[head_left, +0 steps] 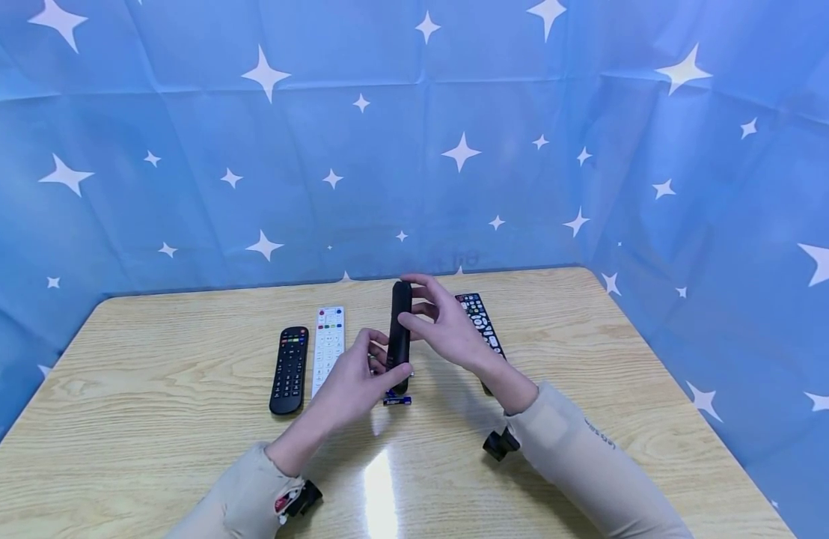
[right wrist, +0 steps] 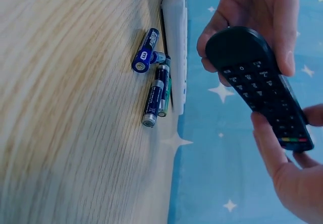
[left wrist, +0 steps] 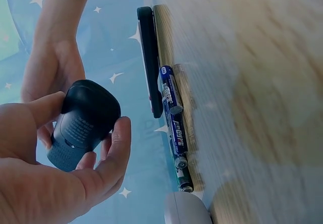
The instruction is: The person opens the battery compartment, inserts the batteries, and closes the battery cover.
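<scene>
A black remote control [head_left: 399, 329] is held up above the table between both hands, its plain back towards the head camera. Its rows of keys show in the right wrist view, where the remote [right wrist: 257, 82] is tilted. My left hand [head_left: 357, 378] grips the lower end between thumb and fingers. At the upper end, my right hand [head_left: 448, 326] pinches the remote with thumb and fingertips. Just below it, several blue batteries [head_left: 397, 400] lie on the table; the wrist views show these batteries [left wrist: 176, 138] close together, with a green one [right wrist: 165, 100] among them.
Left of the hands lie another black remote [head_left: 289, 370] and a white remote [head_left: 329, 340], partly behind my left hand. A black remote with pale keys [head_left: 480, 322] lies to the right, partly covered by my right hand. Behind the wooden table [head_left: 152, 419] hangs a blue star-patterned cloth [head_left: 387, 150].
</scene>
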`<state>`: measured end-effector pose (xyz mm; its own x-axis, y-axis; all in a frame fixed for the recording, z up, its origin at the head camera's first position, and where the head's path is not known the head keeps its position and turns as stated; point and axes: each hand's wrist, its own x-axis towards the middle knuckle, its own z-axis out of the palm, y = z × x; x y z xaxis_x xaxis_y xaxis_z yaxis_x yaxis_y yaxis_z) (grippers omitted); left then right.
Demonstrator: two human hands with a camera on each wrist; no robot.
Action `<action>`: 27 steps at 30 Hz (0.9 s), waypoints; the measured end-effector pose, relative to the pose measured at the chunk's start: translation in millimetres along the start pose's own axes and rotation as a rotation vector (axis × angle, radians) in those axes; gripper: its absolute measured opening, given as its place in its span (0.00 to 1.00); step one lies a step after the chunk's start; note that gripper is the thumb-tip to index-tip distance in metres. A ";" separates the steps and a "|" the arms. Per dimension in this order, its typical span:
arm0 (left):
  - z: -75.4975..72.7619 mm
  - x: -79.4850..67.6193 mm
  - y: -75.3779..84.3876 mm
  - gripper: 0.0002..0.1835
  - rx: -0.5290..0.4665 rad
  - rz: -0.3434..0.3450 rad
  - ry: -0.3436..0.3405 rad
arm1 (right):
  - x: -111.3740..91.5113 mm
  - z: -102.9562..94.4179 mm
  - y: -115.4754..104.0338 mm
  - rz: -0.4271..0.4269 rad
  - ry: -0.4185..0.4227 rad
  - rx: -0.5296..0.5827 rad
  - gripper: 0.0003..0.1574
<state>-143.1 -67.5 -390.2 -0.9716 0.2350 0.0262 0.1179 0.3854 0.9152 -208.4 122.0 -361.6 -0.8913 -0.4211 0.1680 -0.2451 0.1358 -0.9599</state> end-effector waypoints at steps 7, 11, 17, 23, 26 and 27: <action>-0.2 1.3 -1.0 0.27 0.017 -0.002 0.013 | 0.1 0.2 0.7 0.000 0.006 -0.028 0.34; 0.4 1.6 -2.5 0.28 0.034 -0.001 0.023 | 0.2 0.9 0.7 0.007 0.002 -0.028 0.33; -0.4 1.2 -5.0 0.31 0.073 -0.001 0.065 | 0.7 1.4 2.1 0.034 -0.003 0.030 0.34; -1.8 1.1 -5.3 0.31 0.090 0.011 0.086 | 1.6 1.3 4.0 0.057 0.011 0.104 0.36; -1.7 0.7 -3.9 0.30 0.094 0.015 0.087 | 1.3 0.0 5.1 0.070 0.028 0.114 0.36; -1.6 0.4 -3.2 0.30 0.096 0.017 0.087 | 1.1 -0.5 5.3 0.075 0.033 0.119 0.35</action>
<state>-144.2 -70.2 -392.4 -0.9830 0.1652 0.0798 0.1491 0.4668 0.8717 -210.9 122.8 -366.4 -0.9178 -0.3841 0.1004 -0.1324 0.0578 -0.9895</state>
